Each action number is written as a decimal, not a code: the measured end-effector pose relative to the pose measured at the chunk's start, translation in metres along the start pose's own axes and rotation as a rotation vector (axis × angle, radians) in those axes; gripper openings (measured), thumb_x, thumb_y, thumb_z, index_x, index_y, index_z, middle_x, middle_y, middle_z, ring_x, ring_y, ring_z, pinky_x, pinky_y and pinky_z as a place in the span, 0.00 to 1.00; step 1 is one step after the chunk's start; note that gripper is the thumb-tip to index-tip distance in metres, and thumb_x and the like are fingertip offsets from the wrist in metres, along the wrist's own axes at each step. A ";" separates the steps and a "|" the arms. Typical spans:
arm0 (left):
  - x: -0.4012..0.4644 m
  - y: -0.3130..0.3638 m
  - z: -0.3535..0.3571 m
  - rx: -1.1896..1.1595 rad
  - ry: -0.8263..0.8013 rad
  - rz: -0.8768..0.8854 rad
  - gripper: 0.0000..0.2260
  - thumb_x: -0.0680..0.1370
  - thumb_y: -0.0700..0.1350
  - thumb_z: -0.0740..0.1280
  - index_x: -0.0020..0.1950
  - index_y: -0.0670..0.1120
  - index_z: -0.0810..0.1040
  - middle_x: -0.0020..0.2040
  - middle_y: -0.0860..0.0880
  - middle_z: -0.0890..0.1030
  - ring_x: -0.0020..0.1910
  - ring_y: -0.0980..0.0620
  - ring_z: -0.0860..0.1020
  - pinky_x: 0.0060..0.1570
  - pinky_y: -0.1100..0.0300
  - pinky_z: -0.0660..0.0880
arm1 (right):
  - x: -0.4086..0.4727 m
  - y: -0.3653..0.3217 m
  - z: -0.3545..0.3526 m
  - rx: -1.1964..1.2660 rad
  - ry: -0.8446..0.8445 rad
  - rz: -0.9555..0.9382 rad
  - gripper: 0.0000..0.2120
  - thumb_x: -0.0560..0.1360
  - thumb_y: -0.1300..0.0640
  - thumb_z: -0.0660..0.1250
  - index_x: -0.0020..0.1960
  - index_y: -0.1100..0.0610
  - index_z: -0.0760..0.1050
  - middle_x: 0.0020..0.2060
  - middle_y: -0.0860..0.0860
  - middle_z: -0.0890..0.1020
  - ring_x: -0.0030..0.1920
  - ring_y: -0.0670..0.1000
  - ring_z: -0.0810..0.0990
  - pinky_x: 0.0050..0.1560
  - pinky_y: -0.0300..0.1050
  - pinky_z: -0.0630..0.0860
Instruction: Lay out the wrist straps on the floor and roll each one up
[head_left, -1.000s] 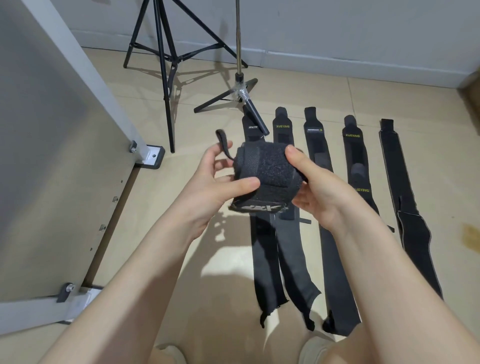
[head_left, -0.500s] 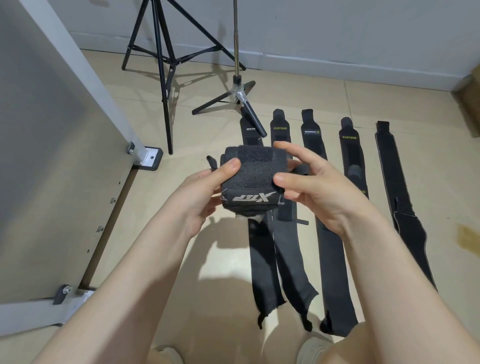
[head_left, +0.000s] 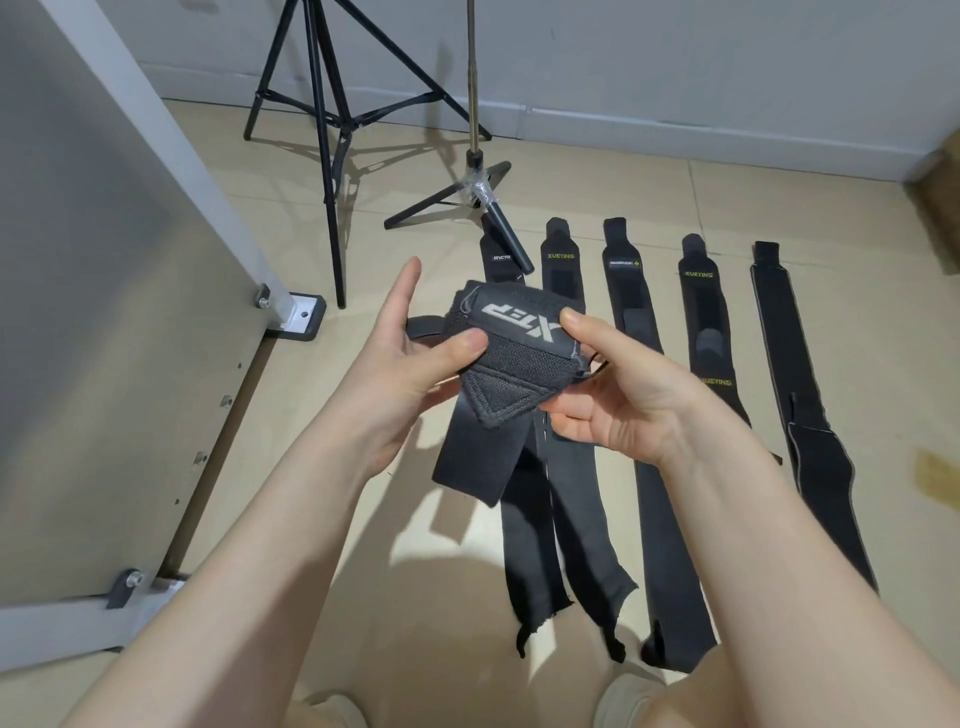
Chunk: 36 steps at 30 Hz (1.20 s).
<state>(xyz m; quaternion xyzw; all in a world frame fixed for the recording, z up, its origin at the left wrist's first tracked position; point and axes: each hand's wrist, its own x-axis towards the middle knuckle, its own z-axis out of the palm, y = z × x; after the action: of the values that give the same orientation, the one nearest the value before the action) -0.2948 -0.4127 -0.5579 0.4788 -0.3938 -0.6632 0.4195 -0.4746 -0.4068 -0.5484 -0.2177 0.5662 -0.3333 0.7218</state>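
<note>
Left hand and right hand pinch a partly unrolled black woven wrist strap above the floor; its loose tail hangs down; five flat straps lie below, their near ends seemingly frayed.

You hold a rolled wrist strap of matt black woven cloth, its flap coarse-meshed; the straps on the floor are the same matt fabric, frayed at the near ends; floor tiles glossy beige; tripod black metal
</note>
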 end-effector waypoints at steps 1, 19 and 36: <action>-0.002 0.001 0.000 0.008 -0.038 0.018 0.35 0.73 0.36 0.68 0.73 0.59 0.57 0.30 0.54 0.81 0.32 0.59 0.79 0.42 0.63 0.77 | 0.001 0.001 0.000 0.004 -0.011 0.005 0.14 0.62 0.44 0.69 0.43 0.51 0.76 0.40 0.53 0.83 0.38 0.55 0.83 0.51 0.49 0.76; 0.008 0.000 -0.011 0.270 0.110 -0.046 0.17 0.72 0.48 0.71 0.60 0.58 0.77 0.59 0.51 0.77 0.57 0.62 0.73 0.50 0.68 0.66 | 0.005 0.003 0.006 -0.240 0.248 -0.504 0.23 0.68 0.65 0.74 0.58 0.51 0.71 0.49 0.44 0.81 0.43 0.43 0.83 0.47 0.43 0.81; 0.012 -0.006 -0.029 0.124 -0.205 -0.278 0.28 0.56 0.51 0.75 0.56 0.51 0.77 0.46 0.48 0.83 0.41 0.51 0.81 0.44 0.60 0.78 | -0.001 -0.002 -0.016 -0.629 0.090 -0.417 0.18 0.67 0.57 0.76 0.55 0.53 0.77 0.45 0.44 0.82 0.45 0.39 0.80 0.45 0.31 0.75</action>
<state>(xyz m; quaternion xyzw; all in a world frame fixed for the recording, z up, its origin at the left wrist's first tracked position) -0.2703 -0.4257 -0.5741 0.4834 -0.4049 -0.7344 0.2512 -0.4903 -0.4063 -0.5501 -0.5245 0.6155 -0.2921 0.5106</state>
